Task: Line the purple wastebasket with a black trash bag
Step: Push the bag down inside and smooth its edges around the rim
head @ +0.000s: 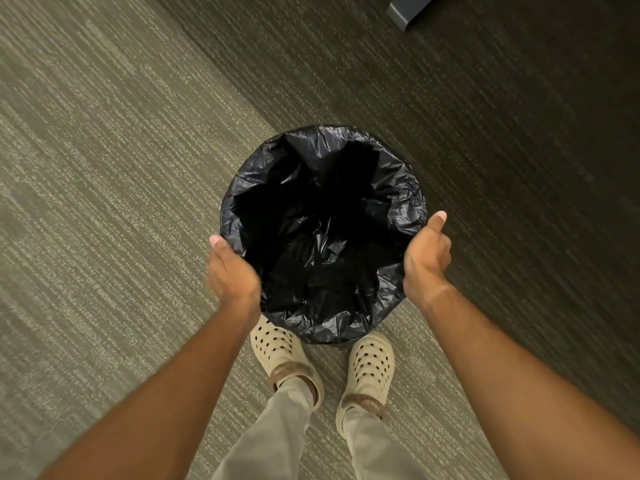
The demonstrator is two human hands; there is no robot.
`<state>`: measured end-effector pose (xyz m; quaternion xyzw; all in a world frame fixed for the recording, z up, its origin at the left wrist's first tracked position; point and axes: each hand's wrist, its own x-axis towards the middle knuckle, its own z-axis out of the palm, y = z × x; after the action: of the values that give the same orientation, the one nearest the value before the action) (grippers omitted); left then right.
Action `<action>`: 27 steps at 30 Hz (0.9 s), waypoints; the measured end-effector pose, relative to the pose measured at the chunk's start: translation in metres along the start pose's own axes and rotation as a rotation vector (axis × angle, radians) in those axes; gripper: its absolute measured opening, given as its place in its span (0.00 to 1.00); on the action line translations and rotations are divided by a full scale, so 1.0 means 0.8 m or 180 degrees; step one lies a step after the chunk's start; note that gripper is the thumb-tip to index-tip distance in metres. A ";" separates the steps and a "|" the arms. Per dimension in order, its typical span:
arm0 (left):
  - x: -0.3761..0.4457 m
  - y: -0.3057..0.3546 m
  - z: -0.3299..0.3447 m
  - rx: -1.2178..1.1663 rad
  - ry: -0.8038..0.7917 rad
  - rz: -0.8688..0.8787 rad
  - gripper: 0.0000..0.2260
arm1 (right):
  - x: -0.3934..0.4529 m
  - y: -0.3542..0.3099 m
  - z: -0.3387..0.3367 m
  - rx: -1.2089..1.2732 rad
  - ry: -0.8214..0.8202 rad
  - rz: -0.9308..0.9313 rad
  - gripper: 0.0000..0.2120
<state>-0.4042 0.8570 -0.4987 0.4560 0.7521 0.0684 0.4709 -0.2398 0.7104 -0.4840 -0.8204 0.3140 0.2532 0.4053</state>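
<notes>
A black trash bag (322, 233) lines a round wastebasket seen from straight above; the bag folds over the whole rim, so no purple shows. My left hand (232, 271) clasps the rim's left side, thumb up along the folded plastic. My right hand (427, 254) clasps the right side the same way, fingers curled under the rim and hidden. The bag's inside hangs dark and crumpled.
The basket is over grey striped carpet (104, 168), just ahead of my feet in cream perforated clogs (280, 351). A darker carpet band runs at the upper right. A dark furniture corner (405, 10) shows at the top edge.
</notes>
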 end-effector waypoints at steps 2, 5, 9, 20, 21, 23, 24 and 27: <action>0.004 -0.005 0.005 -0.0082 0.0087 0.0052 0.32 | 0.002 0.002 0.003 0.0094 0.0104 -0.0004 0.29; 0.006 -0.006 0.005 -0.0153 0.0073 0.0053 0.35 | 0.004 0.003 0.003 0.0211 0.0018 0.0040 0.28; -0.004 -0.010 -0.006 -0.0201 0.0056 0.0097 0.31 | -0.008 0.005 -0.011 -0.0012 0.0146 0.0140 0.26; -0.095 -0.030 0.031 -0.1304 0.0471 -0.1821 0.28 | -0.075 0.048 0.022 0.0869 0.0568 0.1512 0.27; -0.096 -0.026 0.036 -0.1339 0.0600 -0.1799 0.28 | -0.072 0.053 0.028 0.0910 0.0671 0.1397 0.28; -0.098 -0.027 0.042 -0.1334 0.0785 -0.1736 0.28 | -0.070 0.061 0.033 0.0952 0.0828 0.1256 0.28; -0.099 -0.031 0.044 -0.1338 0.0819 -0.1748 0.29 | -0.067 0.065 0.033 0.0955 0.0884 0.1282 0.28; -0.089 -0.042 0.047 -0.1443 0.0870 -0.1908 0.32 | -0.052 0.073 0.030 0.1012 0.0911 0.1530 0.29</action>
<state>-0.3862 0.7717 -0.4912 0.0876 0.8734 0.1522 0.4543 -0.3139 0.7149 -0.4989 -0.6764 0.5882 0.1715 0.4087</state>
